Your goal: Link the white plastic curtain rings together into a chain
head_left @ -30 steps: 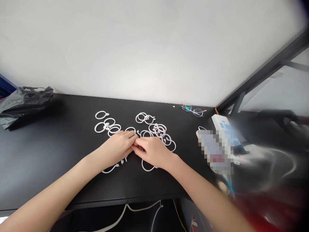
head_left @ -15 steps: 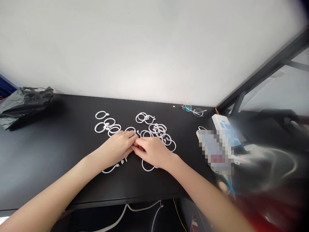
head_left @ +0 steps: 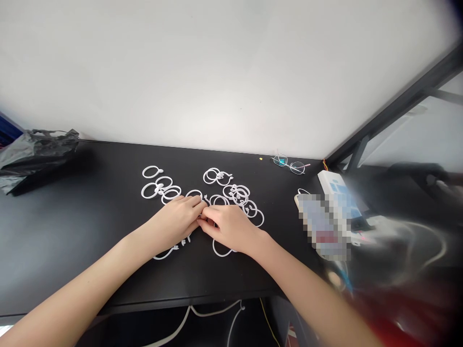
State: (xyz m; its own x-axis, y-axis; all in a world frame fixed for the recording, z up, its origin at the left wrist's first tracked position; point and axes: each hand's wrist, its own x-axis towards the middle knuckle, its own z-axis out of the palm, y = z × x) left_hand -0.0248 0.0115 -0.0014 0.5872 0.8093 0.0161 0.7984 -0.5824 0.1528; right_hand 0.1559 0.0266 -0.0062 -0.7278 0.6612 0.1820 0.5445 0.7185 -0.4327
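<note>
White rings (head_left: 159, 187) lie scattered on the black desk (head_left: 202, 279), some partly hidden by our left hand (head_left: 183, 212) and right hand (head_left: 231, 224). Since the earlier frame we see hardly any change: both keep the same place. They meet at the fingertips, fingers bent, backs facing up, forearms (head_left: 104, 272) angling inward (we cannot tell what, if anything, they grip, since the fingers hide it). Farther out, we have eyeglasses (head_left: 289, 165) by the wall (head_left: 217, 72) and a black plastic bag (head_left: 39, 152) at left.
</note>
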